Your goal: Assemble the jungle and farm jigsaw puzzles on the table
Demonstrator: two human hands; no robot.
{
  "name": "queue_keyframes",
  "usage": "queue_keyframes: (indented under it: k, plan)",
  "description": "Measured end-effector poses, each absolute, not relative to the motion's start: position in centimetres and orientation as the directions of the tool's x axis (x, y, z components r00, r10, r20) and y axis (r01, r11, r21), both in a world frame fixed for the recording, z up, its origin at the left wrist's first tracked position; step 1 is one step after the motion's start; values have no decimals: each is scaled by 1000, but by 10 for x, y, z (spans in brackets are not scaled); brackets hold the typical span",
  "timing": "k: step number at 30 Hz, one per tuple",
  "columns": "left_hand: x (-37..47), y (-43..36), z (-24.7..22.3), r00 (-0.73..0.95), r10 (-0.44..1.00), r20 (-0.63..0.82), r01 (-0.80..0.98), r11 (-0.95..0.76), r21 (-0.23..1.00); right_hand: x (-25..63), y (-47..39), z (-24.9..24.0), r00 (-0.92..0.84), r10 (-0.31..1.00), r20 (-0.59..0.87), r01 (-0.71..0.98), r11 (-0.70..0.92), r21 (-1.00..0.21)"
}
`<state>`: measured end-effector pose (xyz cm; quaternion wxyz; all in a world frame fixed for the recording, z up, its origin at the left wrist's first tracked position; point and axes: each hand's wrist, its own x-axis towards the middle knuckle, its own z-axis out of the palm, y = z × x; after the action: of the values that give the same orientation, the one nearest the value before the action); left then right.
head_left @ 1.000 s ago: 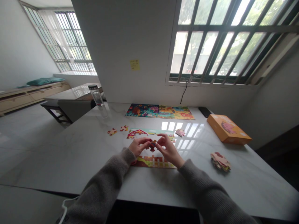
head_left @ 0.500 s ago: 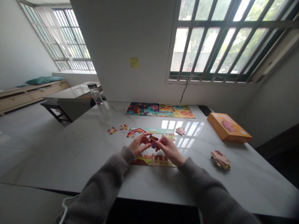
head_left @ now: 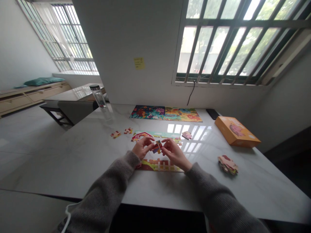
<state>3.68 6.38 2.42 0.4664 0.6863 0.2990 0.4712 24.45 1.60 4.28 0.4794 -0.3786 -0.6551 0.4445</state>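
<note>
My left hand [head_left: 143,147] and my right hand [head_left: 173,152] meet over the middle of a partly joined puzzle, both pinching a small red, blue and yellow puzzle piece [head_left: 157,147] between thumb and fingers. Behind the hands lies the puzzle's upper strip [head_left: 167,134] with a red barn. Nearer me is its lower strip [head_left: 160,165], showing a fence and green ground. Bare tabletop shows between the strips. Two loose pieces [head_left: 116,134] lie to the left, and a pink piece [head_left: 187,135] lies at the upper right of the puzzle.
A stack of pieces [head_left: 228,164] lies on the right of the marble table [head_left: 97,165]. Behind it are an orange box [head_left: 236,132] and a black phone [head_left: 212,114]. Two colourful picture sheets [head_left: 166,113] lie by the wall. A glass bottle [head_left: 98,96] stands at the back left.
The held piece has turned between my fingers and now shows a yellow part. My right hand's fingers have shifted their grip. The whole view has moved slightly.
</note>
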Motion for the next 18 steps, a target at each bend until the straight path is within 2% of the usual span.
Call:
queue_keyframes:
  k: [4,8,11,18]
  plan:
    - [36,66,21,341,872,351,-46,-358,933,264,18,54,-237,920,312,124,347,-930]
    - [34,67,19,386,869,311,-32,-324,946,298,25,60,-73,925,373,168,380,-910]
    - [33,68,20,404,855,326,51,-376,925,323,27,57,12,918,397,214,386,-897]
    - [66,60,45,462,833,306,265,-459,848,350,19,51,26,902,430,400,385,-832]
